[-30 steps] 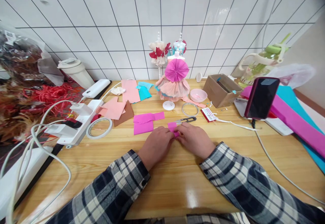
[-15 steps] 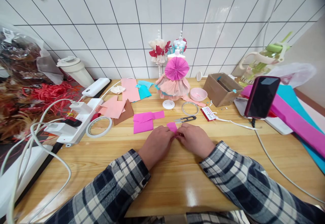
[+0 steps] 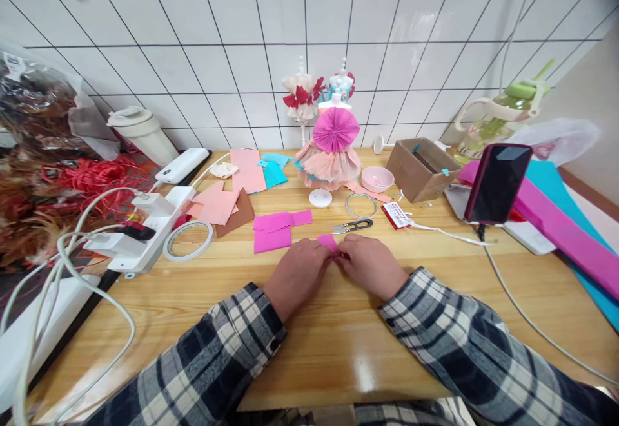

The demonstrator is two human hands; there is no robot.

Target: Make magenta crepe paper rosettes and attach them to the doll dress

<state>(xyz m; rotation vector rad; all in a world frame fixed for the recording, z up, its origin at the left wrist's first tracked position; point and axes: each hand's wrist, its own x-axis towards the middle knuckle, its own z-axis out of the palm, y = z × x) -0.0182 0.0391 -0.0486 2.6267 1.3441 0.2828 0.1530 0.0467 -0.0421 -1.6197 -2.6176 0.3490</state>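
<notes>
Pinching a small magenta paper [image 3: 327, 242] at the centre of the frame, both hands at work. Left hand [image 3: 298, 274] grips its lower left side; right hand [image 3: 371, 265] grips its lower right. Fingers curled inward, tips nearly meeting; exact finger contact partly hidden. Cannot tell whether the paper touches the bench [image 3: 309, 355].

Snips [image 3: 355, 226] lie just above the right hand in the frame, blades pointing left. Magenta sheets [image 3: 272, 236] lie flat, overlapping, above and left of the left hand.

Thin ring [image 3: 362, 205] lies just above the snips; red-and-white packet [image 3: 396, 215] to their right. Tape roll [image 3: 187, 241] flat at centre left. Peach sheet [image 3: 248, 169] and blue scraps [image 3: 275, 173] overlap at upper centre left.

Upper centre: mannequin [image 3: 329, 168] upright, pleated magenta fan [image 3: 336, 129] on its front above a peach skirt. To its right, pink bowl [image 3: 377, 179], then cardboard box [image 3: 423, 169].

Right of frame: phone [image 3: 499, 184] propped up, slightly tilted. Left of frame: power strip [image 3: 149, 239] with plugs inserted; white cup [image 3: 142, 136] at upper left.
</notes>
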